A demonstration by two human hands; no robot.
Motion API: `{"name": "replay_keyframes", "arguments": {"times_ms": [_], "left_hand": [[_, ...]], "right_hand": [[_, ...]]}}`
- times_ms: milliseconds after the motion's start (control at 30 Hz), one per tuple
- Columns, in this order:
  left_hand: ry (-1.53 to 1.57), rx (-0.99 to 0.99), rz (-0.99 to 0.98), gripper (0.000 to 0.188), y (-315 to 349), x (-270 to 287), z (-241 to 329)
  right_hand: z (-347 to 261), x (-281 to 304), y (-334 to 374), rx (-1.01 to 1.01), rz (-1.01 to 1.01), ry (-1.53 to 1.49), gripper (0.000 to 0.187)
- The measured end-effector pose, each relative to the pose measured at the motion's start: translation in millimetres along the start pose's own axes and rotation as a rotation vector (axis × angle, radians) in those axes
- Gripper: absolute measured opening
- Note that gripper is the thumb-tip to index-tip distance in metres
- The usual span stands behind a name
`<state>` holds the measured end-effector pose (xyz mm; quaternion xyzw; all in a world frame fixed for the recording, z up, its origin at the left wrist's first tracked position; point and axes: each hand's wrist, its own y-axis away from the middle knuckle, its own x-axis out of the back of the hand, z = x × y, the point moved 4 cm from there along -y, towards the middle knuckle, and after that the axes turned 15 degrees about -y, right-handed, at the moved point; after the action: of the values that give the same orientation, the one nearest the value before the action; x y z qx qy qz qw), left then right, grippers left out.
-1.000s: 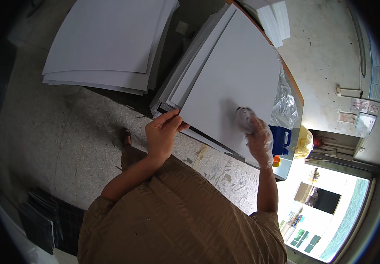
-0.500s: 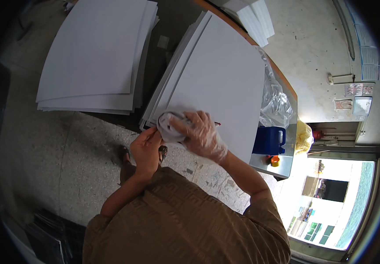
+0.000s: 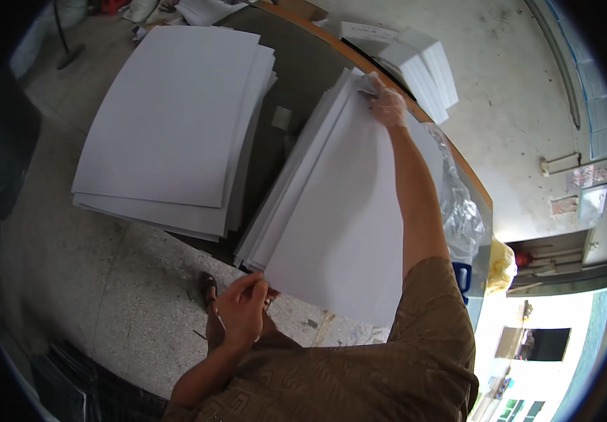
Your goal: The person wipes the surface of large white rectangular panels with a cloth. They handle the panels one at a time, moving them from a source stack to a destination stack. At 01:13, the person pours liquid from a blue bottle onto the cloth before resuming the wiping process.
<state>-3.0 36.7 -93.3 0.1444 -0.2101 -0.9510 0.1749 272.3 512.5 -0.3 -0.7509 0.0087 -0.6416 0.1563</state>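
Note:
My right hand (image 3: 389,107), in a clear plastic glove, is stretched out to the far edge of the right-hand stack of large white sheets (image 3: 345,183). Its fingers are closed on a bunched light grey cloth (image 3: 369,85), which presses on the top sheet. Down at the near left corner of the same stack, my bare left hand (image 3: 241,309) has thumb and fingers pinched at the top sheet's corner. A second stack of white sheets (image 3: 170,119) lies to the left on the dark table (image 3: 296,49).
Crumpled clear plastic (image 3: 458,211) lies right of the sheets, beside a partly hidden blue jug (image 3: 462,280). White foam-like blocks (image 3: 423,70) stand beyond the table's far edge. A yellow bag (image 3: 501,266) sits off the table's right end.
My right hand has carried the cloth from the near left corner to the far edge of the right-hand stack. My left hand stays at the near corner.

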Motion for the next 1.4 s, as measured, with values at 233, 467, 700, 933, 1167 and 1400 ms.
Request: {"name": "replay_keyframes", "arguments": {"times_ms": [233, 467, 700, 933, 1167, 1400], "left_hand": [[-0.197, 0.007, 0.062, 0.015, 2.9, 7.1, -5.0], [-0.059, 0.019, 0.104, 0.017, -0.1, 4.4, 1.0], [-0.039, -0.049, 0.048, 0.018, -3.4, 2.7, 4.9], [-0.075, -0.042, 0.059, 0.018, -4.6, 4.0, 9.5], [-0.166, -0.050, 0.157, 0.018, 4.6, -4.9, 15.8], [-0.096, -0.068, 0.165, 0.016, 2.6, -5.3, 11.3]], "right_hand": [[31.3, -9.2, -36.1, -0.008, 0.056, -0.123, 0.063], [-44.5, 26.6, 173.3, 0.307, -0.058, -0.342, 0.066], [-127.0, 98.0, 431.9, 0.557, -0.293, -0.435, 0.071], [-87.5, 64.8, 314.8, 0.428, -0.279, -0.382, 0.068], [1.1, 12.5, 50.3, 0.061, 0.012, -0.239, 0.057], [184.0, 52.2, 111.7, -0.409, 0.200, -0.119, 0.061]]}}
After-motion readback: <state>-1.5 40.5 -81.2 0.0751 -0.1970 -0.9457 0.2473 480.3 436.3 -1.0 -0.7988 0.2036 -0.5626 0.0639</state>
